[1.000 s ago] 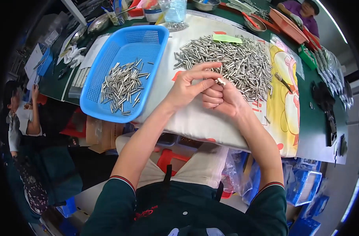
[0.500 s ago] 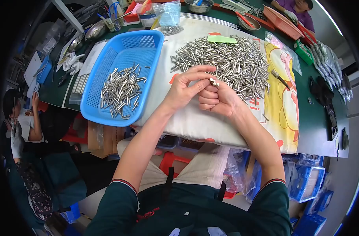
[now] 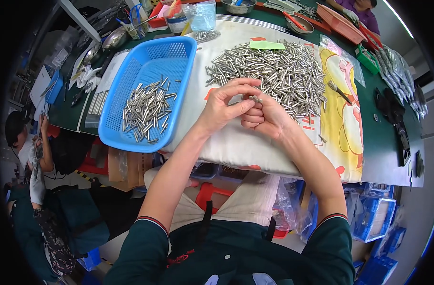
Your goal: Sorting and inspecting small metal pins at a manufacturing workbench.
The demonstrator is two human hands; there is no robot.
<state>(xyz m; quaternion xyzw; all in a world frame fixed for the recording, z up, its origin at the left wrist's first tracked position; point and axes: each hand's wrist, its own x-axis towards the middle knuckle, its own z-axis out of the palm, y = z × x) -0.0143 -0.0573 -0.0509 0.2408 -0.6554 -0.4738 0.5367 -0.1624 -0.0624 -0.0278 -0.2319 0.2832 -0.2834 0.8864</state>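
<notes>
Several small metal pins (image 3: 255,99) show their ends between my two hands, just in front of a wide heap of such pins (image 3: 274,71) on a pale cloth. My right hand (image 3: 265,118) is closed around them, its fingers curled in. The thumb of my left hand (image 3: 226,107) presses at the pin ends, while its index finger reaches over the top of the other hand. To the left, a blue plastic basket (image 3: 111,114) holds a smaller pile of pins (image 3: 148,111). A green slip of paper (image 3: 267,45) lies on the far side of the heap.
A brush (image 3: 339,92) lies right of the heap on the cloth's yellow part. Metal bowls (image 3: 298,23) and a clear bag (image 3: 203,21) stand at the back. Co-workers sit at the far right and at the left, where a patterned sleeve (image 3: 53,242) shows.
My left thumb has shifted slightly over the pin ends, and the pins sit at a different angle. The co-worker at the left has moved. Both my forearms are nearly where they were.
</notes>
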